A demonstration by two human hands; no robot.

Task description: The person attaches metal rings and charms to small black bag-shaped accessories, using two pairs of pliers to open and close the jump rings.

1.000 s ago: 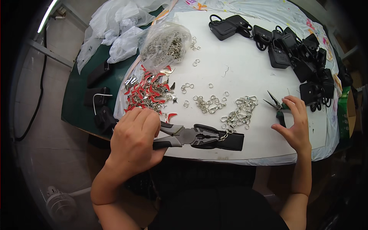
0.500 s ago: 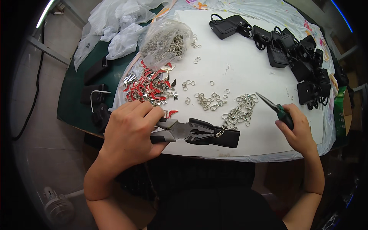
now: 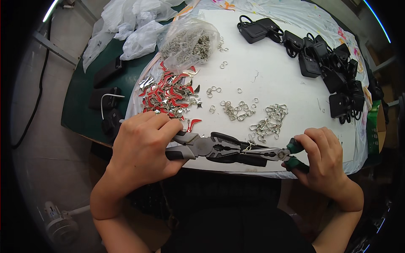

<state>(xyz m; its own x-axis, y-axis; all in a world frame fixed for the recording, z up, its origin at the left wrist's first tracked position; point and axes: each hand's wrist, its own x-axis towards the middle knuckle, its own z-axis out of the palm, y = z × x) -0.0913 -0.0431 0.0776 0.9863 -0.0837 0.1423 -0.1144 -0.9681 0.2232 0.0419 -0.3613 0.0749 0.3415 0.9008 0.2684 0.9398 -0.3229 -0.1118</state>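
My left hand [image 3: 145, 141] is wrapped round the grey and black handles of a pair of combination pliers [image 3: 205, 146], its jaws pointing right. In my right hand [image 3: 322, 158] are green-handled needle-nose pliers [image 3: 274, 153], their slim jaws pointing left. Both tools' tips meet over a black strap-like piece [image 3: 255, 161] at the table's near edge. A small metal chain [image 3: 250, 144] shows there; whether either jaw grips it I cannot make out. Just beyond lies a heap of silver clasps and links [image 3: 270, 122], with loose metal rings [image 3: 236, 110] to its left.
Red and silver charms [image 3: 171, 95] are heaped at the left, below a clear bag of metal rings [image 3: 192, 44]. Several small black cases with loops [image 3: 310, 65] line the right side. White plastic bags [image 3: 141, 42] and dark objects [image 3: 107, 71] lie on the green surface at the left.
My right hand has swung the needle-nose pliers down and left, from pointing past the clasps to meeting the other pliers' tips. Their handles have spread. My left hand has barely moved.
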